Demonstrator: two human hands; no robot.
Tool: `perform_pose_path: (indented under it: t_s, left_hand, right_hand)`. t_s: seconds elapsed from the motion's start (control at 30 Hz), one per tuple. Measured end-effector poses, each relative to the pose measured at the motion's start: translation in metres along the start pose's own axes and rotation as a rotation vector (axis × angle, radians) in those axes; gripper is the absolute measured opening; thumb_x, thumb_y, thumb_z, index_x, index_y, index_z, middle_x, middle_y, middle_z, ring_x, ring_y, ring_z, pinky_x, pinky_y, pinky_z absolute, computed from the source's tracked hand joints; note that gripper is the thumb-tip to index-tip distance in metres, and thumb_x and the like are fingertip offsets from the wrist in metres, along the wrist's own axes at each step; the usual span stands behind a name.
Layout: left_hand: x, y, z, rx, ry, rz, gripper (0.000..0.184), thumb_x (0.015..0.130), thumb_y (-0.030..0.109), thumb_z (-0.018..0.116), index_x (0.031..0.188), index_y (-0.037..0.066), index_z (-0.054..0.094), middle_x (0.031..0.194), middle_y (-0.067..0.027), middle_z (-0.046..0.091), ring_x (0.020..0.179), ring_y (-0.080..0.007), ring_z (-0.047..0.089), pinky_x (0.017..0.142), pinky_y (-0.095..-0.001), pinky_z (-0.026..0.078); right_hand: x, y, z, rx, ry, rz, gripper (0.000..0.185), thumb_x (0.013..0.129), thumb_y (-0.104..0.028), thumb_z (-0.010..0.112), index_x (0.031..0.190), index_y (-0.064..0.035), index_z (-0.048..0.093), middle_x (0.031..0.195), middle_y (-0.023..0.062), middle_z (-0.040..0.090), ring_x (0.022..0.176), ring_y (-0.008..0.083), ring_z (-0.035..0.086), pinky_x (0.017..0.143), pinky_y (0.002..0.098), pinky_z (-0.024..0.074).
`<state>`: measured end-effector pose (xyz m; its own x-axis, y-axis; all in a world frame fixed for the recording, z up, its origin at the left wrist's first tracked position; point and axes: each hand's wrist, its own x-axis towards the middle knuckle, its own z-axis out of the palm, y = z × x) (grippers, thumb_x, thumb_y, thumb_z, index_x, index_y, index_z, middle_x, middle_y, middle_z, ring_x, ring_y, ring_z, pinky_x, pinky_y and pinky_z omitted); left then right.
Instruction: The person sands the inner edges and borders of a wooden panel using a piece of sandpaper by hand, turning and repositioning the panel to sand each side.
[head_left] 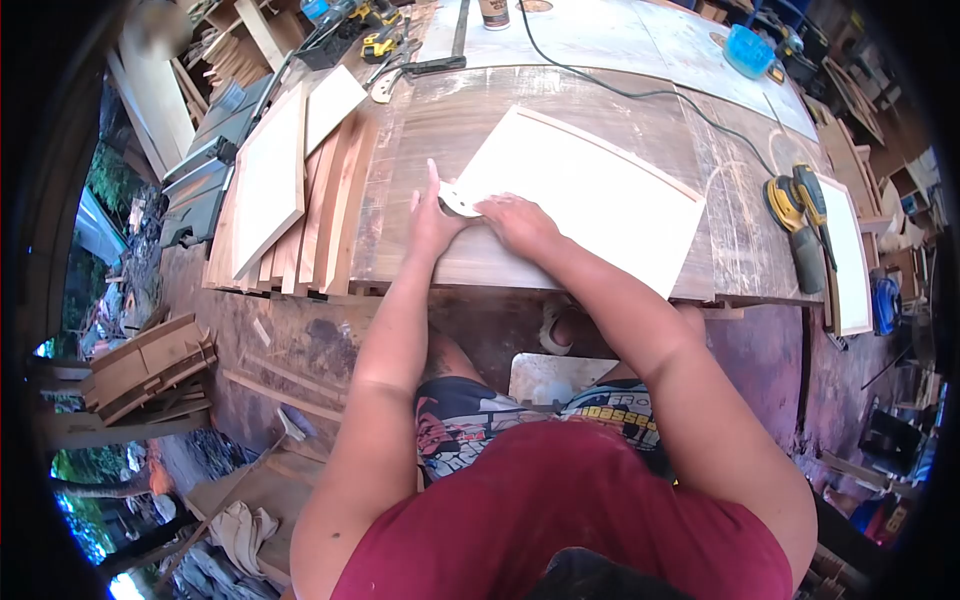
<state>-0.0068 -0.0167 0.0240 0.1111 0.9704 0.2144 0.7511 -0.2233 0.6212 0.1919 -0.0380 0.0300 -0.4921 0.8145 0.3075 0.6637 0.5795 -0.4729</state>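
A white panel with a thin wooden edge (600, 195) lies at an angle on the wooden workbench (425, 130). At its left corner is a small pale round piece (459, 199), too small to identify. My left hand (436, 226) is at the left side of this piece, its index finger pointing up and away, its thumb side against the piece. From the right, my right hand (516, 222) presses on the piece with fingers bent together, partly over the panel's corner. Both hands grip the piece between them.
Stacked boards and white panels (275, 185) stand at the bench's left. A yellow sander (788, 203) sits at the right, its dark cable (630, 94) crossing the back. A clamp (437, 65), a blue bowl (748, 52) and a labelled container (494, 13) are farther back.
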Motion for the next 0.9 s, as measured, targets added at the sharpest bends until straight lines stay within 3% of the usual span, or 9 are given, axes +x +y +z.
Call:
perform_pose_path:
  t_s: [0.07, 0.17, 0.23, 0.27, 0.33, 0.53, 0.63, 0.83, 0.9]
  left_hand:
    - [-0.001, 0.001, 0.000, -0.057, -0.017, -0.040, 0.137, 0.061, 0.037, 0.094, 0.160, 0.008, 0.006, 0.129, -0.0074, 0.067, 0.126, -0.0227, 0.059, 0.121, -0.0541, 0.017]
    - [-0.003, 0.001, 0.002, -0.123, 0.068, 0.008, 0.140, 0.057, 0.031, 0.097, 0.160, 0.007, 0.005, 0.124, -0.0129, 0.068, 0.121, -0.0276, 0.061, 0.118, -0.0515, 0.026]
    - [-0.004, 0.008, -0.003, -0.094, 0.126, -0.055, 0.140, 0.056, 0.027, 0.097, 0.160, 0.007, 0.006, 0.121, -0.0176, 0.066, 0.115, -0.0329, 0.062, 0.108, -0.0467, 0.039]
    - [-0.005, 0.008, -0.002, -0.096, 0.127, -0.055, 0.140, 0.056, 0.027, 0.097, 0.160, 0.007, 0.006, 0.121, -0.0176, 0.066, 0.115, -0.0329, 0.062, 0.108, -0.0467, 0.039]
    - [-0.005, 0.007, -0.002, -0.084, 0.163, -0.040, 0.139, 0.055, 0.023, 0.097, 0.160, 0.006, 0.006, 0.119, -0.0207, 0.063, 0.111, -0.0373, 0.061, 0.096, -0.0444, 0.047]
    - [-0.005, 0.000, -0.003, -0.184, 0.247, 0.063, 0.135, 0.059, 0.014, 0.094, 0.160, 0.008, 0.004, 0.127, -0.0263, 0.061, 0.118, -0.0397, 0.060, 0.096, -0.0435, 0.051]
    - [-0.006, 0.003, -0.009, -0.254, 0.168, -0.021, 0.134, 0.060, 0.012, 0.093, 0.160, 0.009, 0.003, 0.131, -0.0277, 0.059, 0.120, -0.0396, 0.060, 0.098, -0.0424, 0.051]
    - [-0.006, -0.001, -0.005, -0.234, 0.203, 0.017, 0.138, 0.059, 0.015, 0.094, 0.160, 0.009, 0.001, 0.133, -0.0281, 0.058, 0.120, -0.0413, 0.060, 0.098, -0.0440, 0.050]
    - [-0.007, 0.000, -0.005, -0.227, 0.180, -0.006, 0.137, 0.059, 0.017, 0.095, 0.160, 0.009, 0.002, 0.135, -0.0274, 0.057, 0.123, -0.0414, 0.057, 0.100, -0.0447, 0.048]
  right_hand:
    - [0.005, 0.001, 0.000, 0.029, -0.007, -0.005, 0.031, 0.093, -0.014, 0.053, 0.121, -0.0072, 0.064, 0.121, 0.0176, 0.067, 0.117, 0.0343, 0.061, 0.103, 0.0446, 0.0470]
    - [0.009, 0.000, 0.002, 0.072, -0.008, 0.006, 0.031, 0.094, -0.015, 0.053, 0.122, -0.0077, 0.064, 0.120, 0.0168, 0.068, 0.116, 0.0344, 0.062, 0.101, 0.0446, 0.0482]
    - [0.010, 0.001, 0.004, 0.084, -0.001, 0.021, 0.031, 0.095, -0.016, 0.053, 0.122, -0.0081, 0.064, 0.121, 0.0164, 0.068, 0.116, 0.0344, 0.062, 0.100, 0.0446, 0.0486]
    - [0.012, 0.002, 0.006, 0.107, 0.026, 0.006, 0.031, 0.095, -0.017, 0.053, 0.123, -0.0085, 0.064, 0.121, 0.0165, 0.067, 0.116, 0.0345, 0.062, 0.100, 0.0447, 0.0487]
    - [0.017, 0.001, 0.010, 0.130, 0.053, -0.016, 0.031, 0.096, -0.018, 0.053, 0.123, -0.0089, 0.064, 0.122, 0.0166, 0.067, 0.115, 0.0345, 0.062, 0.099, 0.0449, 0.0488]
    - [0.034, -0.004, 0.015, 0.160, 0.042, -0.013, 0.031, 0.097, -0.019, 0.053, 0.124, -0.0083, 0.064, 0.122, 0.0166, 0.067, 0.114, 0.0353, 0.062, 0.098, 0.0458, 0.0490]
    - [0.040, -0.011, 0.012, 0.118, -0.032, 0.081, 0.032, 0.097, -0.019, 0.054, 0.125, -0.0080, 0.063, 0.120, 0.0169, 0.068, 0.112, 0.0363, 0.062, 0.097, 0.0460, 0.0492]
    - [0.041, -0.004, 0.013, 0.123, 0.005, 0.038, 0.030, 0.097, -0.019, 0.054, 0.124, -0.0109, 0.065, 0.116, 0.0176, 0.069, 0.107, 0.0373, 0.064, 0.094, 0.0465, 0.0501]
    - [0.040, -0.013, -0.015, 0.024, -0.238, 0.142, 0.030, 0.096, -0.020, 0.055, 0.123, -0.0112, 0.066, 0.114, 0.0179, 0.069, 0.105, 0.0377, 0.065, 0.093, 0.0466, 0.0504]
